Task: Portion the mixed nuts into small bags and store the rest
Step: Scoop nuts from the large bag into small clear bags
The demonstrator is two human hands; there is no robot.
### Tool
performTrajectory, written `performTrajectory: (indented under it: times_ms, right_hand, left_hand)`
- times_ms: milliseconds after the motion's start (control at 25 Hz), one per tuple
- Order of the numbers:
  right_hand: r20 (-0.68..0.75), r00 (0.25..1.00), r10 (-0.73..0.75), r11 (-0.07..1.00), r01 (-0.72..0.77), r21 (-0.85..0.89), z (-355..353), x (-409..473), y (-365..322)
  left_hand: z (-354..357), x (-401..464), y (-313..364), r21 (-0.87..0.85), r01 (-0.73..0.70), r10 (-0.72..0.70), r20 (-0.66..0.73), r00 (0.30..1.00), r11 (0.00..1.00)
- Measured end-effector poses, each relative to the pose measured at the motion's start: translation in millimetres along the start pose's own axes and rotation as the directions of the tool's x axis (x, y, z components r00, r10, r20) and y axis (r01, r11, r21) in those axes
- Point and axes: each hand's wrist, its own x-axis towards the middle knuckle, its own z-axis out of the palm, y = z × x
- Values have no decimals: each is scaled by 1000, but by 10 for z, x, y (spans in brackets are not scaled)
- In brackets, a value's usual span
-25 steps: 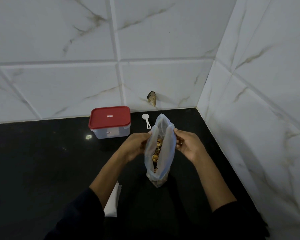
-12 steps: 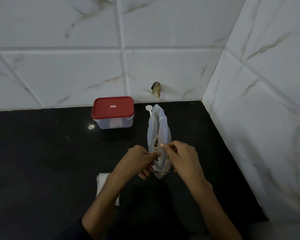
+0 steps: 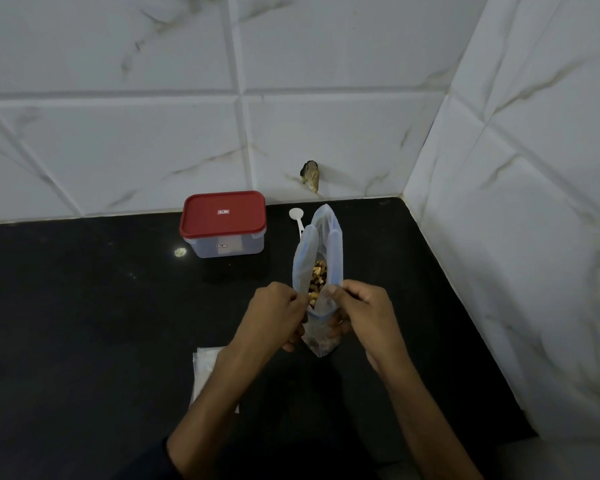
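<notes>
You hold a clear zip bag (image 3: 318,258) upright over the black countertop (image 3: 84,306), its mouth open, mixed nuts (image 3: 317,277) visible inside. Your left hand (image 3: 274,317) and right hand (image 3: 359,315) each pinch one side of the bag's near rim. Behind, by the wall, stands a red-lidded plastic container (image 3: 223,224), closed, contents unseen; a white scoop (image 3: 297,218) lies beside it. Flat empty bags (image 3: 205,372) lie under your left forearm.

One head-worn wide-angle camera looks forward and steeply down from above the person's forearms, close over the black bench (image 3: 84,306). It faces the tiled wall corner (image 3: 426,161) beyond both grips, edges bowed by the lens.
</notes>
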Motion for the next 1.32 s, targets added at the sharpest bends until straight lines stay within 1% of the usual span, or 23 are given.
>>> performTrajectory:
  times_ms: [80,160,240,320,400,480,520,560,640,680,720,760,800,840,920,960,1000,1080,1160,1240,1320]
  right_hand:
    - [26,997,68,985,-71,154,-3,-7,-12]
    - [73,987,140,935,-156,317,-38,-12,-8]
    - [87,981,172,864,-192,466,-90,-17,26]
    - [88,979,186,787,-202,583,-120,-13,100]
    - [87,982,169,733,-184,655,-127,-6,179]
    - [80,981,178,705,-184,685,-114,10,250]
    - [96,974,204,660,-209,721,-104,20,276]
    - [146,964,221,572,-249,782,-85,30,303]
    - [297,935,194,290,-344,893,-22,52,365]
    - [351,922,163,178,-377,909,8,66,397]
    - [377,915,142,134,-396,909,20,76,420]
    - [375,916,139,167,-395,903,11,85,437]
    - [351,925,148,255,-378,890,-18,91,439]
    - [308,937,165,377,-349,858,-52,98,441]
    - [191,960,206,652,-280,705,-108,88,441]
    - [123,963,238,755,-263,600,-124,85,450]
    - [55,962,268,821,-258,510,-128,94,450]
    - [-53,955,290,893,-251,372,-121,144,413]
    - [-119,958,261,944,-228,239,-126,231,320]
    - [-150,971,184,980,-169,107,-148,344,221]
    - [-151,985,79,995,-87,-47,-165,456,144]
  left_hand:
    - [-15,0,-10,-80,-17,16,-8,1000,997]
    - [-14,5,-32,-254,-35,36,1,999,967]
    - [14,14,-66,-455,-73,80,-4,997,888]
    - [69,46,-120,-597,-121,111,-54,992,793]
    - [139,100,-187,-685,-142,86,-115,990,715]
    - [207,140,-230,-770,-121,35,-127,991,626]
    - [242,153,-233,-833,-97,12,-108,994,545]
    - [277,163,-226,-905,-60,-10,-71,997,422]
    - [347,166,-196,-991,53,-48,47,998,119]
    - [371,171,-189,-994,110,-52,109,993,10]
    - [377,176,-195,-987,154,-43,156,987,-39]
    - [361,179,-212,-983,185,-27,185,982,-16]
    - [325,181,-242,-979,195,-13,194,981,68]
    - [283,182,-278,-962,178,-10,180,984,205]
    - [204,184,-360,-848,79,-25,78,997,524]
    - [168,189,-390,-759,29,-35,9,999,651]
    - [127,199,-392,-668,-9,-43,-61,997,744]
    - [37,270,-368,-516,-55,-45,-180,983,855]
    - [-56,404,-332,-370,-91,-9,-259,966,925]
    - [-123,550,-266,-246,-105,30,-293,956,963]
    - [-141,672,-199,-148,-88,43,-281,959,985]
